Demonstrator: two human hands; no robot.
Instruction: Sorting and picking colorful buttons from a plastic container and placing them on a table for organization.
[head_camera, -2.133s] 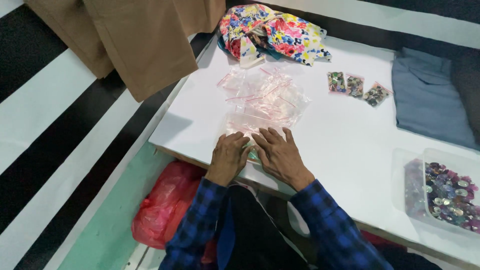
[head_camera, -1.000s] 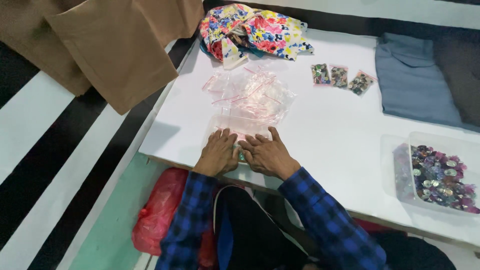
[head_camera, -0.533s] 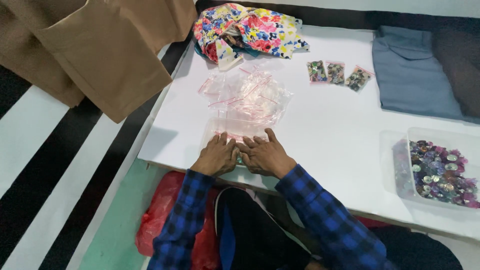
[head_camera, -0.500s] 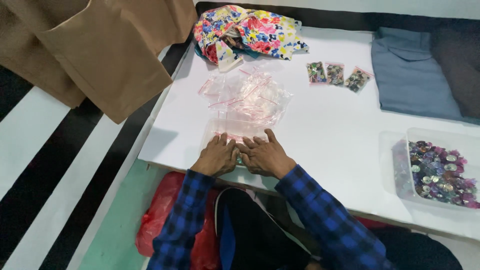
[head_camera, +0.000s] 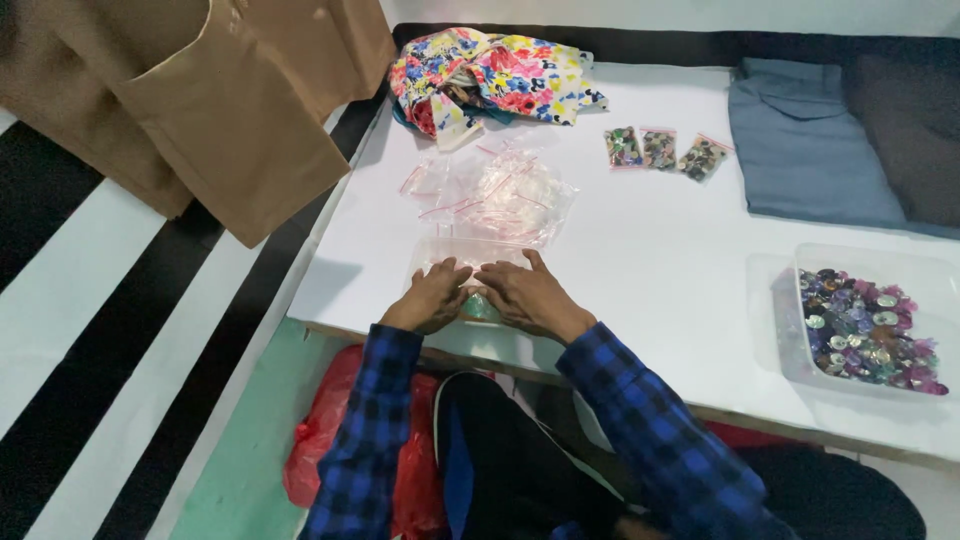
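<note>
My left hand (head_camera: 432, 297) and my right hand (head_camera: 528, 295) lie side by side near the front edge of a white table (head_camera: 650, 240), fingers spread flat on a small clear plastic bag (head_camera: 478, 305) with something greenish inside. Both hands press down on that bag. Just beyond them lies a loose heap of empty clear zip bags with red seal strips (head_camera: 495, 190). Three small filled bags (head_camera: 660, 150) sit in a row farther back. A clear plastic tub of shiny multicoloured buttons (head_camera: 865, 325) stands at the right.
A floral cloth (head_camera: 490, 75) is bunched at the table's far edge. Folded blue-grey fabric (head_camera: 810, 150) lies at the back right. Brown garments (head_camera: 220, 100) lie on the striped floor to the left. A red plastic bag (head_camera: 330, 440) sits below the table by my lap.
The view has shifted slightly over the table. Both hands stay flat together on the small bag near the front edge, with only small finger movements.
</note>
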